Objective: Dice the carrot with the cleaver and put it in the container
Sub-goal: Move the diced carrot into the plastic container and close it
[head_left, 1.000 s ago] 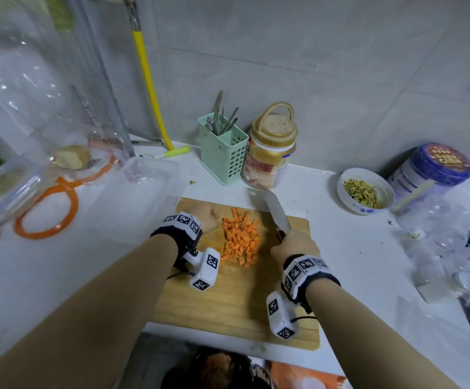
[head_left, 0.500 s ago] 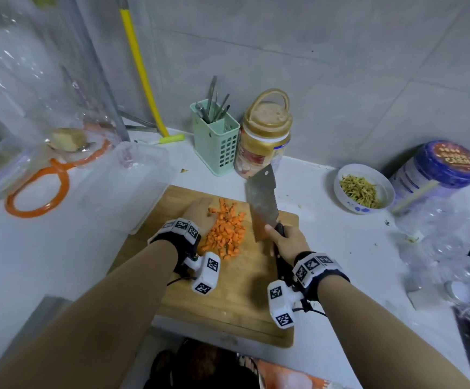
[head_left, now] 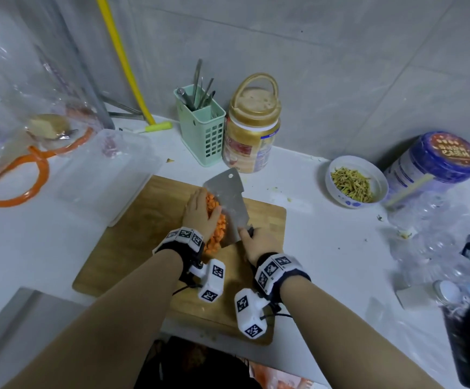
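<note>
A pile of diced carrot (head_left: 216, 230) lies on the wooden cutting board (head_left: 144, 234), squeezed between my left hand and the cleaver blade. My left hand (head_left: 200, 213) lies flat with straight fingers against the left side of the pile. My right hand (head_left: 259, 242) grips the cleaver (head_left: 228, 197) by its handle, with the wide blade tilted against the right side of the carrot. The clear plastic container (head_left: 107, 175) stands just left of the board, with no carrot in it.
Behind the board stand a green utensil holder (head_left: 201, 130) and a gold-lidded jar (head_left: 252, 127). A small bowl of dried bits (head_left: 356, 181), a blue-lidded can (head_left: 436, 161) and clear plastic bottles sit at the right. An orange ring (head_left: 15, 178) lies at the left.
The cleaver has come down from upright and now lies tilted against the carrot pile. My left hand has moved onto the pile from the left, pressing the pieces against the blade.
</note>
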